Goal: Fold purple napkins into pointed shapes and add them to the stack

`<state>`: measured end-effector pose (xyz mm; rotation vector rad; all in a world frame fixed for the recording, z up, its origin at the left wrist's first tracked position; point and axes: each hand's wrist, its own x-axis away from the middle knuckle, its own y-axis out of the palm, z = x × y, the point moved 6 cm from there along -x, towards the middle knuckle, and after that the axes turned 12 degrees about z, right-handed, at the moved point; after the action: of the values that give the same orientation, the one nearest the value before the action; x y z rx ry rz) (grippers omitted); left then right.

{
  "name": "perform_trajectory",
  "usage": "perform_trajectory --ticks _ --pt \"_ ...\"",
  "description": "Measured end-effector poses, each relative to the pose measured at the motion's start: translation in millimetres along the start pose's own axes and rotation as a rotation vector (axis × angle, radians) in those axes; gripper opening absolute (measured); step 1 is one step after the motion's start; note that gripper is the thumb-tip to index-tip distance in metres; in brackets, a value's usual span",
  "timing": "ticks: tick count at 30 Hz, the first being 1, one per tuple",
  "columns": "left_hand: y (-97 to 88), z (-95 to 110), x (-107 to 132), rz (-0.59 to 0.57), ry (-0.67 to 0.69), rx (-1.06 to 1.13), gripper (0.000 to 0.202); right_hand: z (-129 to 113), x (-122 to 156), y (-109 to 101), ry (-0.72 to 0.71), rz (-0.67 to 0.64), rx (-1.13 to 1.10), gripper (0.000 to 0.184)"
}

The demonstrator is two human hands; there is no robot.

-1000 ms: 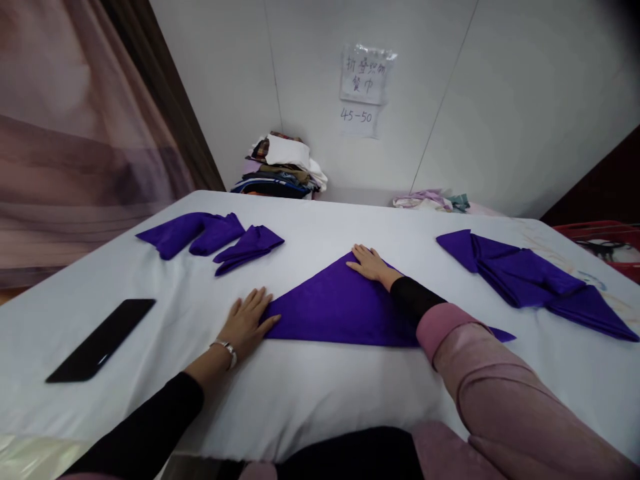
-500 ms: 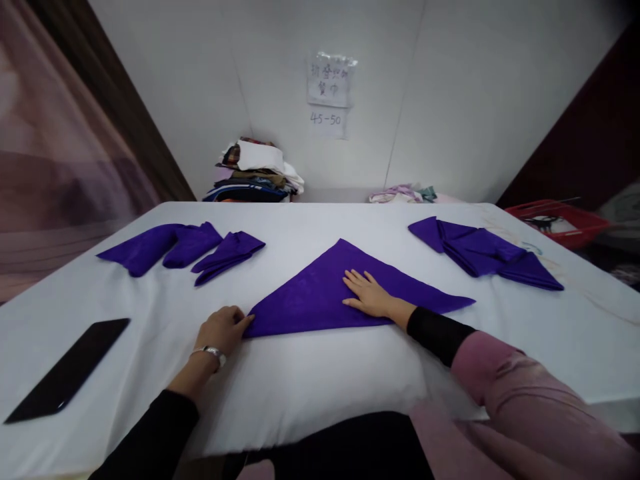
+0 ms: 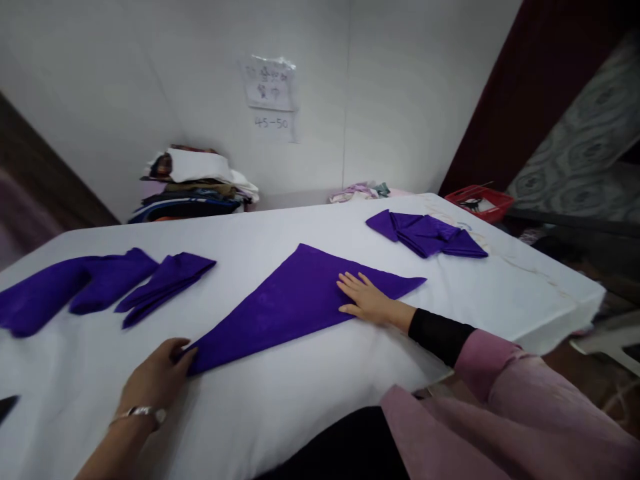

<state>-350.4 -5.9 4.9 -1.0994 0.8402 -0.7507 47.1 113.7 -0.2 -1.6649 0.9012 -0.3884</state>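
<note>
A purple cloth napkin [image 3: 280, 300], folded into a triangle, lies on the white-covered table [image 3: 310, 387] with its peak pointing away from me. My left hand [image 3: 160, 373], a silver bracelet at its wrist, pinches the napkin's left corner between thumb and fingers. Flat on the right part of the napkin rests my right hand [image 3: 365, 299], its fingers spread. More folded purple napkins [image 3: 170, 283] lie beyond my left hand. Another group of folded purple napkins [image 3: 427, 233] sits past my right hand.
Stacked clothes [image 3: 195, 183] stand behind the table at the far left, and a smaller cloth heap [image 3: 357, 192] at the back. A red basket [image 3: 480, 202] is beyond the right corner. Paper signs [image 3: 273, 97] hang on the wall. A dark flat object [image 3: 7, 407] shows at the left edge.
The view has swung to the right, so things sit further left in it. My left hand keeps its pinch on the corner; my right hand stays flat on the napkin.
</note>
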Motion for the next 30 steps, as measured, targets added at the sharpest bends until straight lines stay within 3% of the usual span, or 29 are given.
perform_trajectory --ticks 2,4,7,10,13,16,30 --pt "-0.4 26.4 -1.0 0.141 0.164 -0.087 0.045 -1.8 11.2 -0.4 0.032 -0.007 0.016 0.078" --pt "4.5 71.7 5.2 0.217 0.363 -0.054 0.051 -12.7 11.2 2.4 0.035 -0.001 0.007 0.079" --pt "27.5 144.2 23.9 0.117 0.639 0.02 0.059 -38.9 -4.2 9.9 -0.023 0.032 -0.043 0.082" --pt "55.7 181.0 35.1 -0.018 0.716 -0.002 0.069 -53.3 -19.8 19.6 -0.025 0.059 -0.07 0.083" --pt "75.4 183.4 36.1 -0.114 0.706 -0.052 0.073 -46.5 -21.6 28.2 0.028 0.048 -0.076 0.085" --pt "80.4 177.4 34.5 -0.138 0.703 -0.085 0.074 -25.0 -9.6 27.4 0.074 0.055 -0.05 0.086" --pt "80.9 177.1 33.5 -0.148 0.691 -0.129 0.074 124.2 74.4 -26.1 0.388 0.013 0.162 0.08"
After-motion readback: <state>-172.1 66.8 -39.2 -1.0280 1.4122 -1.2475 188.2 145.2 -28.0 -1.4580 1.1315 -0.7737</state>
